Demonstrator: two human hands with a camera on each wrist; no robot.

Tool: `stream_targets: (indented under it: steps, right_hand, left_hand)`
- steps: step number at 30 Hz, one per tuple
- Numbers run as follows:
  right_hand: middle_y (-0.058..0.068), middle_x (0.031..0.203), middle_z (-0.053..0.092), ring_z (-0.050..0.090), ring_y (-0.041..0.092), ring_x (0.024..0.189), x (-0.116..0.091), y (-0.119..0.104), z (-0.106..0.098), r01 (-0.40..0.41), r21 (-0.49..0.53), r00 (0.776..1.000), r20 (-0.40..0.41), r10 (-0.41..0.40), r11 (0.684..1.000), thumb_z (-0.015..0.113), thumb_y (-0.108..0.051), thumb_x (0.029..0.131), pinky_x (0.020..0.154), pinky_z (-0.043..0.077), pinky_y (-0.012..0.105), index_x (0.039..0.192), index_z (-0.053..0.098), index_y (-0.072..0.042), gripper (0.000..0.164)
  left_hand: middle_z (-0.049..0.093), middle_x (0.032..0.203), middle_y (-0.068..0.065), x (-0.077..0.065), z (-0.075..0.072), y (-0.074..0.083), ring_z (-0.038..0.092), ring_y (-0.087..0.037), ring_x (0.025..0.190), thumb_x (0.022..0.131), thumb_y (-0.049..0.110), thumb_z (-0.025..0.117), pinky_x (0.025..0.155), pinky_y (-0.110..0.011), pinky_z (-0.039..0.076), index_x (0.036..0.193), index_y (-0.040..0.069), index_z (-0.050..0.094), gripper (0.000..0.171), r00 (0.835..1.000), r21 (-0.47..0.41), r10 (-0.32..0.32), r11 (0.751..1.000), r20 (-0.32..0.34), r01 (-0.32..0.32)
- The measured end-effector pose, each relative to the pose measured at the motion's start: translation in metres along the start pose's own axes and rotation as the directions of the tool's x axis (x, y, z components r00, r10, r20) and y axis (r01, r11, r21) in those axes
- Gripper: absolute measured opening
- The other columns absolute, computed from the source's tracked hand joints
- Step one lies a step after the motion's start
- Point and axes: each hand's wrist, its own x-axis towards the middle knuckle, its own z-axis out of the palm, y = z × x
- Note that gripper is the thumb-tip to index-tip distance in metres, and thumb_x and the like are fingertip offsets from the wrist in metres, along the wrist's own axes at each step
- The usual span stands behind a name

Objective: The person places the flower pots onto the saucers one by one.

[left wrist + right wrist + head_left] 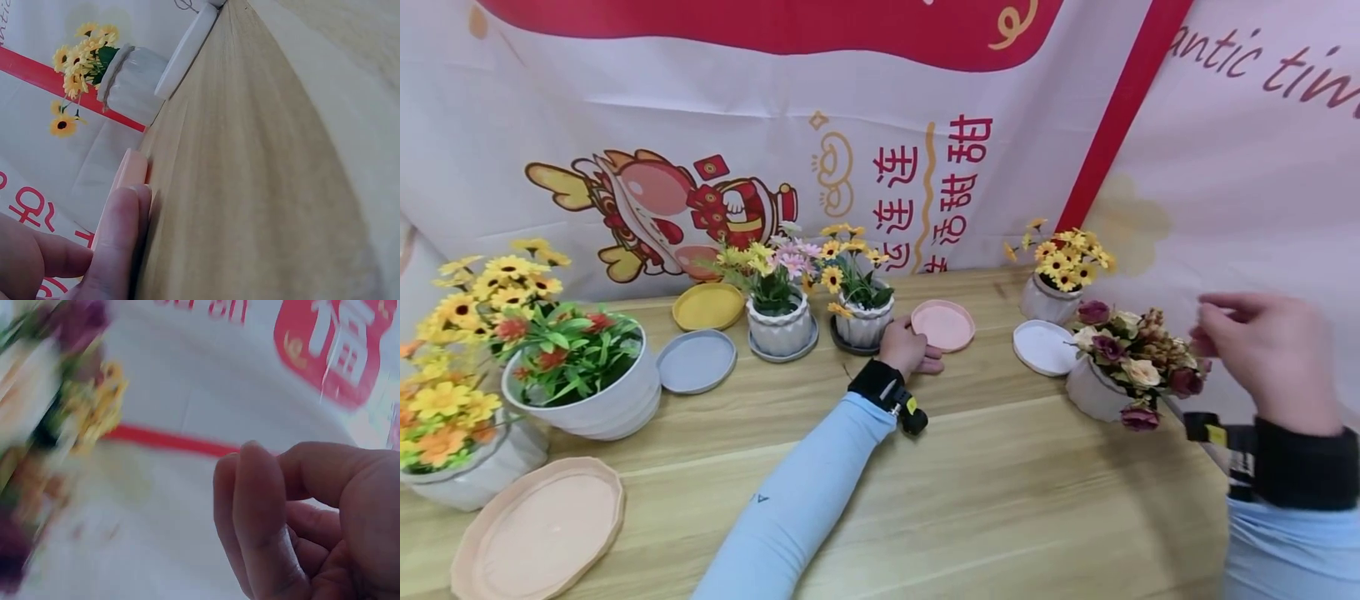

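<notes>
My left hand (pixel 904 346) is at the near left rim of a small pink saucer (pixel 943 326), low over the wooden table. In the left wrist view the thumb and fingers (pixel 119 225) pinch the edge of the saucer (pixel 132 167), whose far part stands out past the fingertips. My right hand (pixel 1270 354) is raised at the right, beside a ribbed white pot of purple and cream roses (pixel 1097 390). Its fingers (pixel 256 500) are loosely bent toward the thumb, with nothing seen between them. The roses look blurred in the right wrist view.
A white saucer (pixel 1045 347) lies beside the rose pot, before a yellow-flower pot (pixel 1049 300). Two flower pots on saucers stand left of my left hand. Yellow (pixel 707 307) and grey (pixel 697 361) saucers, several larger pots and a big peach tray (pixel 542 529) are farther left.
</notes>
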Motion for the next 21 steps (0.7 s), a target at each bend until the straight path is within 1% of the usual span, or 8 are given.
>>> stream_targets:
  steps: [2, 7, 9, 11, 14, 18, 20, 21]
  right_hand:
    - [0.020, 0.085, 0.068, 0.056, -0.006, 0.054, -0.003, 0.020, -0.003, -0.067, 0.049, 0.998, -0.014, 0.068, 0.997, 0.040, -0.024, 0.105, 0.048, 0.049, 0.013, 0.139, 0.047, 0.011, 0.049]
    - [-0.019, 0.063, 0.052, 0.056, -0.003, 0.051, -0.010, 0.067, 0.000, -0.201, 0.232, 0.978, -0.002, 0.207, 0.952, 0.037, -0.017, 0.105, 0.050, 0.053, 0.014, 0.142, 0.038, 0.015, 0.049]
    - [-0.018, 0.062, 0.053, 0.058, -0.001, 0.051, -0.010, 0.084, 0.005, -0.240, 0.244, 0.970, 0.028, 0.240, 0.940, 0.035, -0.015, 0.106, 0.051, 0.055, 0.017, 0.141, 0.036, 0.018, 0.049]
    - [-0.012, 0.062, 0.058, 0.060, 0.002, 0.052, -0.010, 0.099, 0.011, -0.278, 0.197, 0.960, 0.076, 0.268, 0.940, 0.034, -0.016, 0.106, 0.052, 0.057, 0.022, 0.139, 0.038, 0.020, 0.048]
    - [0.001, 0.066, 0.065, 0.065, 0.009, 0.057, -0.007, 0.119, 0.025, -0.297, 0.125, 0.943, 0.194, 0.270, 0.947, 0.035, -0.017, 0.108, 0.056, 0.059, 0.029, 0.135, 0.038, 0.024, 0.050]
    - [0.011, 0.080, 0.072, 0.070, 0.019, 0.068, -0.004, 0.136, 0.046, -0.270, 0.119, 0.910, 0.356, 0.213, 0.955, 0.039, -0.026, 0.108, 0.064, 0.061, 0.036, 0.137, 0.037, 0.023, 0.057]
    - [0.011, 0.085, 0.073, 0.071, 0.020, 0.073, -0.003, 0.140, 0.055, -0.238, 0.101, 0.896, 0.407, 0.178, 0.966, 0.041, -0.039, 0.106, 0.069, 0.059, 0.042, 0.141, 0.036, 0.019, 0.068]
    - [0.010, 0.086, 0.073, 0.071, 0.020, 0.074, -0.002, 0.140, 0.059, -0.225, 0.114, 0.891, 0.425, 0.157, 0.968, 0.041, -0.043, 0.106, 0.070, 0.059, 0.041, 0.141, 0.035, 0.019, 0.071]
  left_hand:
    - [0.070, 0.079, -0.024, 0.001, 0.001, 0.001, 0.072, -0.033, 0.064, 0.097, -0.009, 0.041, 0.055, -0.039, 0.061, 0.155, 0.010, 0.031, 0.062, 1.000, -0.010, 0.007, 1.000, 0.002, -0.007]
    - [0.070, 0.076, -0.023, 0.004, 0.001, 0.002, 0.071, -0.031, 0.062, 0.096, -0.009, 0.041, 0.055, -0.039, 0.061, 0.155, 0.010, 0.031, 0.063, 1.000, -0.021, 0.011, 1.000, -0.003, -0.011]
    - [0.070, 0.076, -0.023, 0.004, 0.001, 0.001, 0.071, -0.031, 0.062, 0.096, -0.010, 0.041, 0.055, -0.039, 0.061, 0.155, 0.010, 0.031, 0.063, 1.000, -0.024, 0.005, 1.000, -0.002, -0.005]
    - [0.070, 0.076, -0.024, 0.004, 0.000, 0.000, 0.071, -0.033, 0.064, 0.096, -0.010, 0.042, 0.055, -0.039, 0.061, 0.155, 0.010, 0.030, 0.064, 1.000, -0.029, 0.003, 1.000, 0.005, -0.003]
    - [0.069, 0.077, -0.024, 0.003, -0.001, 0.000, 0.072, -0.036, 0.070, 0.095, -0.010, 0.042, 0.056, -0.040, 0.062, 0.156, 0.010, 0.030, 0.065, 1.000, -0.041, 0.001, 0.999, 0.008, -0.001]
    - [0.070, 0.077, -0.024, 0.001, -0.003, -0.001, 0.072, -0.038, 0.076, 0.096, -0.009, 0.042, 0.056, -0.039, 0.062, 0.156, 0.011, 0.029, 0.065, 1.000, -0.052, -0.004, 0.999, 0.001, 0.004]
    - [0.070, 0.078, -0.024, 0.000, -0.004, 0.000, 0.072, -0.038, 0.077, 0.096, -0.009, 0.042, 0.057, -0.039, 0.062, 0.156, 0.011, 0.029, 0.065, 1.000, -0.058, -0.005, 0.998, -0.004, 0.004]
    - [0.070, 0.078, -0.024, 0.000, -0.004, 0.000, 0.072, -0.039, 0.077, 0.096, -0.009, 0.042, 0.057, -0.039, 0.062, 0.156, 0.010, 0.029, 0.065, 1.000, -0.062, -0.002, 0.998, -0.006, 0.002]
